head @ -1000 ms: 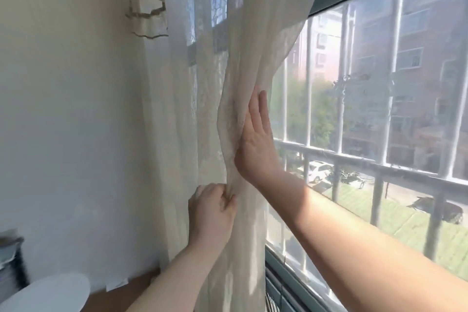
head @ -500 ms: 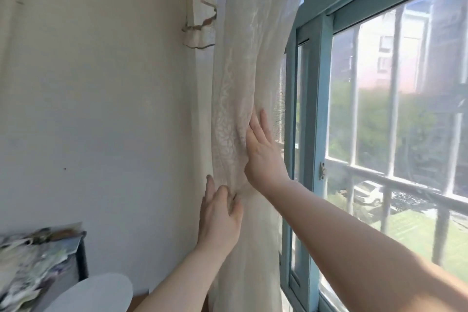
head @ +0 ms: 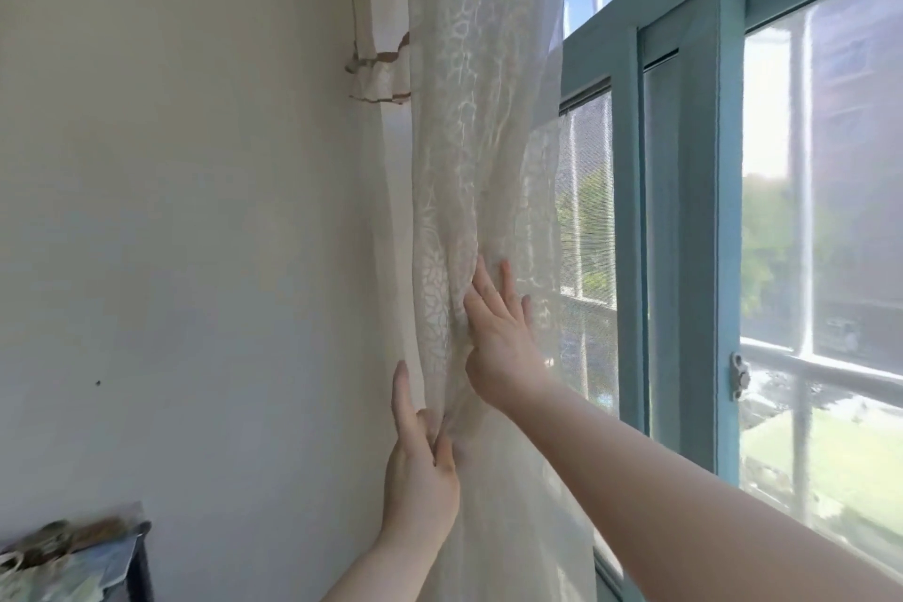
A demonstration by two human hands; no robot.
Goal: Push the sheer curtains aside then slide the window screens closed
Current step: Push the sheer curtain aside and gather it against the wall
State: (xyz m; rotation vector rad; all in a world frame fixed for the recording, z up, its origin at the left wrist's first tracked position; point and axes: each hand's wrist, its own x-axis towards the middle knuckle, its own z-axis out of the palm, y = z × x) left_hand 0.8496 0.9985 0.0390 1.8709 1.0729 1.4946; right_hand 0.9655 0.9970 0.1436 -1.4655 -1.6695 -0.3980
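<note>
**Two hands press a sheer curtain against the wall beside a window**

At the far left, low down, the corner of a dark table (head: 139, 562) holds a blurred clutter of items. Above it runs a plain pale wall (head: 171, 210). Near the top, a ruffled cream valance (head: 378, 64) hangs where the wall meets the window.

Just right of the wall hangs the sheer curtain (head: 464, 137), white with a lacy pattern, bunched into a narrow column between the wall and the window. The left hand (head: 420, 469) reaches up from below and touches the curtain's left edge, its fingers straight and close together, flat against the gathered cloth. It pinches nothing. Higher and just to the right, the right hand (head: 498, 332) lies flat on the curtain with its fingers spread apart, palm pressed into the folds.

Right of the curtain stands the teal window frame (head: 703, 235). A mesh window screen (head: 586, 235) shows in the narrow pane beside the curtain. Farther right, a small latch (head: 739, 375) sits on the frame, and beyond the glass are white bars (head: 801, 210) and green trees.
</note>
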